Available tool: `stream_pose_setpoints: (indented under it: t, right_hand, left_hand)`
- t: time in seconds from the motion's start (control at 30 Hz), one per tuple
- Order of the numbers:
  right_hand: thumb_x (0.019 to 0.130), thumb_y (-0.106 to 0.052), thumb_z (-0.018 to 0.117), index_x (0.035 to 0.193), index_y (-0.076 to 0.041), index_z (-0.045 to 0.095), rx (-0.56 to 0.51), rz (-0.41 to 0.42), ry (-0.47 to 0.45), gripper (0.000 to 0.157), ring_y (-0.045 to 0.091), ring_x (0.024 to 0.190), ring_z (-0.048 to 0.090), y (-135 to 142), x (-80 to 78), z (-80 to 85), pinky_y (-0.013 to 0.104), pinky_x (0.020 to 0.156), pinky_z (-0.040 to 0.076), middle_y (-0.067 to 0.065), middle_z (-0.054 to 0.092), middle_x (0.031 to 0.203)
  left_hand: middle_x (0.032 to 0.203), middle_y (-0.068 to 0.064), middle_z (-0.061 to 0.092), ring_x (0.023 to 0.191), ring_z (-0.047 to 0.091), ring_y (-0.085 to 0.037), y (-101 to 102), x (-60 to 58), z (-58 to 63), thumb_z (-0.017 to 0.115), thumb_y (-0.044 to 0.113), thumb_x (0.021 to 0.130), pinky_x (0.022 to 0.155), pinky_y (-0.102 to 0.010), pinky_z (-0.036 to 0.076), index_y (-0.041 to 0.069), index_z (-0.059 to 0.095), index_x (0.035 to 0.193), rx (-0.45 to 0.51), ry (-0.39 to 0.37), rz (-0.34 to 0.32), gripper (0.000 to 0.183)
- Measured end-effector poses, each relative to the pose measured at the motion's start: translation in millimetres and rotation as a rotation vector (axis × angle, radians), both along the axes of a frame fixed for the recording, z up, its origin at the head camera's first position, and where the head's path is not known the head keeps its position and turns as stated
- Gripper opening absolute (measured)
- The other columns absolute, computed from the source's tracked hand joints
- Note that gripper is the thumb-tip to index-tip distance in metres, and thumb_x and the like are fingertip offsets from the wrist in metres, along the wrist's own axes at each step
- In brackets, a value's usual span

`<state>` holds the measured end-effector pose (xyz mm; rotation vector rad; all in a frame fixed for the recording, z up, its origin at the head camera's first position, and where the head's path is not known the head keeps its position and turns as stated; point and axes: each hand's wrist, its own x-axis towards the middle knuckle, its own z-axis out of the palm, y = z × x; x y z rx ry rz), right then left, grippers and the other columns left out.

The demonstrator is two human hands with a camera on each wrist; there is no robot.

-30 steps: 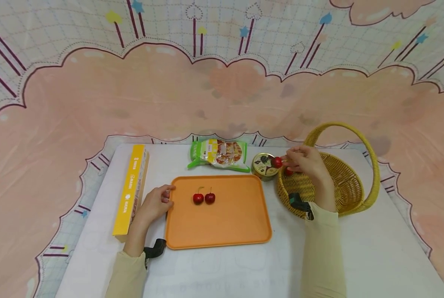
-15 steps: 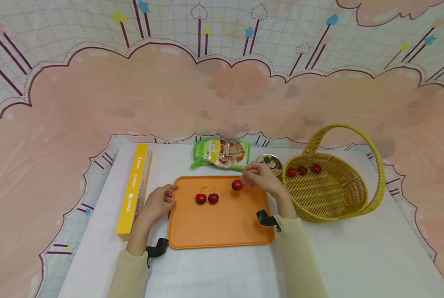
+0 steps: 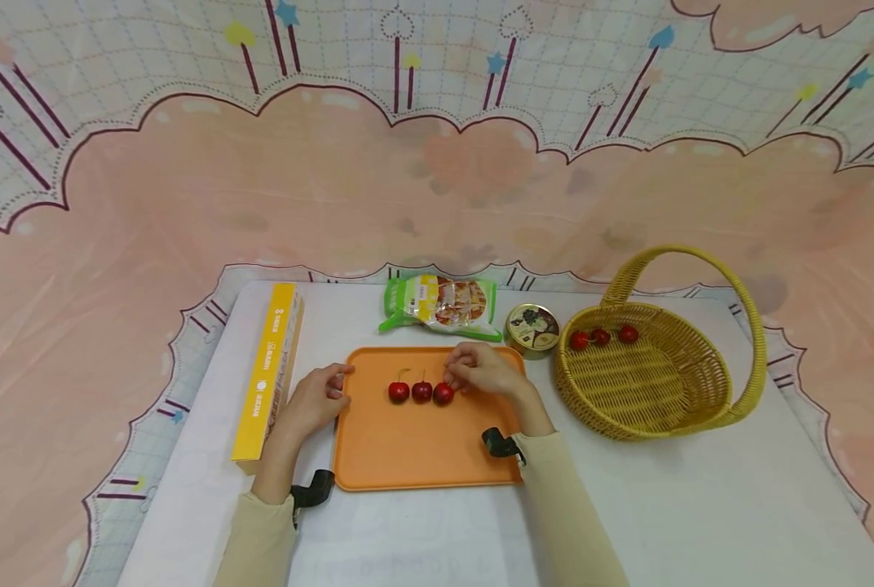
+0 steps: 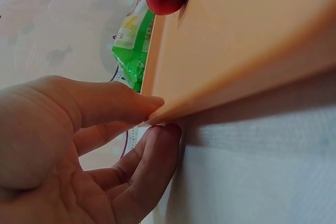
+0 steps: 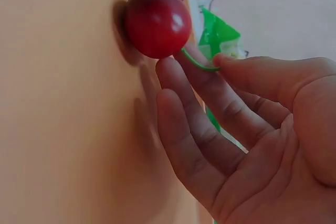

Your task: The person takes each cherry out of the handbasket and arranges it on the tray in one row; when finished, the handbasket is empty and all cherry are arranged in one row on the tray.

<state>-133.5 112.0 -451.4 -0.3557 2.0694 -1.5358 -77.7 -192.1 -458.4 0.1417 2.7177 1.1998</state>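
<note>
Three red cherries stand in a row on the orange tray [image 3: 422, 456]. The right one, a cherry [image 3: 443, 395] with a green stem, sits against the middle cherry [image 3: 421, 392]; the left cherry [image 3: 399, 393] has its stem up. My right hand [image 3: 484, 368] pinches the right cherry's stem [image 5: 198, 66] between thumb and forefinger, with the other fingers close beneath the fruit [image 5: 157, 23] in the right wrist view. At the tray's left edge, my left hand [image 3: 312, 401] grips the rim [image 4: 157, 109], thumb on top and fingers at the outer side.
To the right stands a yellow wicker basket [image 3: 650, 424] with a tall handle and three cherries [image 3: 600, 337] inside. A round tin [image 3: 531, 330] and a green snack bag [image 3: 440, 306] lie behind the tray. A long yellow box [image 3: 264, 375] lies left of my left hand.
My right hand has brought a cherry from the basket leftward over the tray and set it beside the other two. My left hand has stayed at the tray's edge.
</note>
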Motion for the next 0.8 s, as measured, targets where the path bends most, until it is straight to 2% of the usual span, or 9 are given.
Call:
stream_pose_setpoints:
  t: [0.33,0.5,0.63,0.8]
  right_hand:
    - [0.099,0.002,0.049,0.107,0.012,0.058,0.031,0.044,0.087,0.015,0.015,0.075,0.061,-8.5,-2.9,-3.9,0.027,0.064,0.049,0.024,0.069,0.098]
    - [0.097,0.001,0.054,0.114,0.013,0.058,0.043,0.031,0.131,0.021,0.024,0.083,0.066,-4.3,-1.8,-0.3,0.030,0.069,0.053,0.025,0.068,0.103]
    - [0.088,0.002,0.067,0.121,0.011,0.056,0.065,0.033,0.137,0.036,0.031,0.096,0.066,0.2,-0.2,2.8,0.035,0.079,0.055,0.026,0.065,0.112]
    - [0.077,-0.001,0.081,0.128,0.004,0.055,0.183,0.077,0.113,0.057,0.025,0.093,0.066,0.3,3.7,4.4,0.034,0.082,0.054,0.020,0.062,0.115]
  left_hand:
    - [0.095,-0.015,0.059,0.083,0.061,-0.024,1.3,2.3,3.7,0.069,-0.004,0.081,0.075,-0.035,0.049,-0.005,0.060,0.125,0.011,-0.005,0.002,0.046]
    - [0.095,-0.015,0.058,0.083,0.060,-0.024,2.0,0.8,2.0,0.068,-0.003,0.081,0.076,-0.035,0.049,-0.004,0.060,0.126,0.016,-0.014,0.004,0.046]
    - [0.095,-0.015,0.058,0.083,0.060,-0.024,1.6,0.2,0.8,0.068,-0.004,0.081,0.076,-0.036,0.049,-0.004,0.059,0.127,0.013,-0.023,0.004,0.046]
    - [0.095,-0.014,0.058,0.083,0.059,-0.023,1.3,0.3,1.8,0.069,-0.003,0.082,0.075,-0.035,0.048,-0.003,0.060,0.127,-0.002,-0.032,0.006,0.046]
